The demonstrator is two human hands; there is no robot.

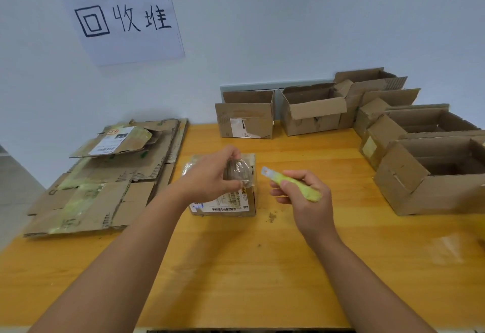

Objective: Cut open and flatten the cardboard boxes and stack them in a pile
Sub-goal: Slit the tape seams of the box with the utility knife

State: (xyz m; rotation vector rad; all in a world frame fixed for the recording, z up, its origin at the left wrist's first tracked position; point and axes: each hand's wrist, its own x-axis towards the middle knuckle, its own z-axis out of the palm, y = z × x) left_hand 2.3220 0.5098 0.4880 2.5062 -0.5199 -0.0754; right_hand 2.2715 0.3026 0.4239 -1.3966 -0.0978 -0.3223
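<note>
A small taped cardboard box (pixel 236 202) with a shipping label stands at the middle of the wooden table (pixel 236 267). Above it my left hand (pixel 210 178) pinches a piece of clear packing tape (pixel 238 171) that lifts off the box top. To the right of the box my right hand (pixel 307 196) grips a yellow-green utility knife (pixel 294 184), its short blade pointing up-left toward the box without touching it. A pile of flattened cardboard (pixel 110 175) lies at the table's left.
Several open cardboard boxes stand along the back (pixel 246 115) and the right side (pixel 433 178) of the table. A paper sign (pixel 123 18) hangs on the wall above the pile. Small cardboard crumbs (pixel 271 217) lie near the box.
</note>
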